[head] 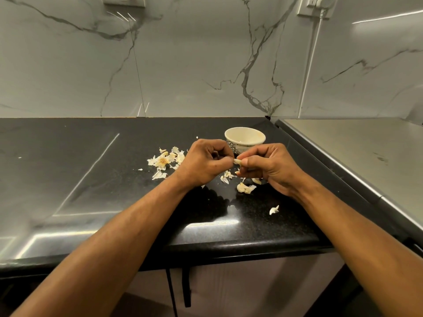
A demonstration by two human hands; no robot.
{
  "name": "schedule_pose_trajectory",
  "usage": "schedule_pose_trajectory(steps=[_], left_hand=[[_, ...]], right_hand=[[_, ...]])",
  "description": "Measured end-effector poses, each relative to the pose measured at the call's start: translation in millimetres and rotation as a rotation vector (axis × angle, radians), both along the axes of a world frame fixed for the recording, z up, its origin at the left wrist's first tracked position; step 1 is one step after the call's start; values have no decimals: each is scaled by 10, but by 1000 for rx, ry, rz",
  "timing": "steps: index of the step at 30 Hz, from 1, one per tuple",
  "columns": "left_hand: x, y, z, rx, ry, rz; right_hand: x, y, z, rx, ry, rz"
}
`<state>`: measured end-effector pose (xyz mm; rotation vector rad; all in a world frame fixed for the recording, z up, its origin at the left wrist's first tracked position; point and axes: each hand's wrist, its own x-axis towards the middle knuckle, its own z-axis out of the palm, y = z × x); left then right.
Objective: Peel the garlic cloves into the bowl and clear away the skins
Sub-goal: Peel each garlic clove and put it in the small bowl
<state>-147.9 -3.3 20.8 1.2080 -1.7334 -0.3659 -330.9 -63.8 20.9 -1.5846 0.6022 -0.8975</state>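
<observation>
Garlic, one small pale clove [237, 161], sits pinched between both my hands just in front of the single cream ceramic bowl with a patterned outside [244, 138]. Papery white skins lie in two loose heaps, one [165, 160] left of my hands and one [245, 187] beneath them, plus a stray flake [274, 210] nearer me. All rests on a glossy black speckled stone table [91, 179] backed by white veined marble wall [183, 65]. My left hand [206, 162] and right hand [269, 167] hover together, fingers curled tight on the clove, forearms angling inward.
</observation>
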Motion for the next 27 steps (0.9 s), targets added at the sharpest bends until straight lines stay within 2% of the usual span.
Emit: schedule_pose_trajectory(steps=[8, 15, 20, 27], left_hand=[[80, -13, 13, 46, 52, 94], [214, -89, -32, 132, -300, 375], [265, -37, 31, 155, -349, 488], [265, -40, 39, 201, -394, 520]], right_hand=[[-18, -15, -1, 60, -42, 28], [-2, -34, -18, 52, -73, 6], [10, -50, -26, 52, -53, -21], [9, -42, -25, 16, -28, -44]])
